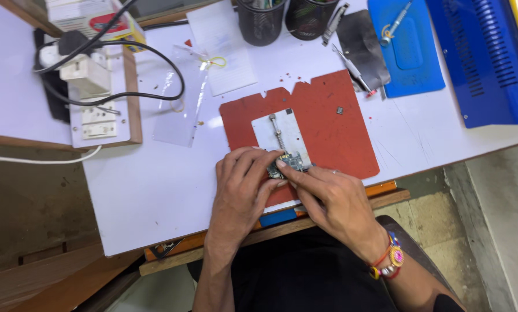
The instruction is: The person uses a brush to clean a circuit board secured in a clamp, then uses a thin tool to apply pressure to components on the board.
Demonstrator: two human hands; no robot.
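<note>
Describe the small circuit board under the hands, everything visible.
The circuit board is small and dark, studded with tiny components, mostly hidden by fingers. It lies flat at the near edge of a white metal holder plate with a spring rod, which sits on a red mat. The left hand covers its left side; the right hand pinches its near right edge. Finer detail is too small to tell.

box [91,17]: top-left corner, rectangular, white with red and yellow | clear plastic bag [181,98]: flat on the table beside the socket board [100,115]

Two mesh cups [261,23], blue mat [406,49], power strip [94,98], plastic bag [181,98].
</note>
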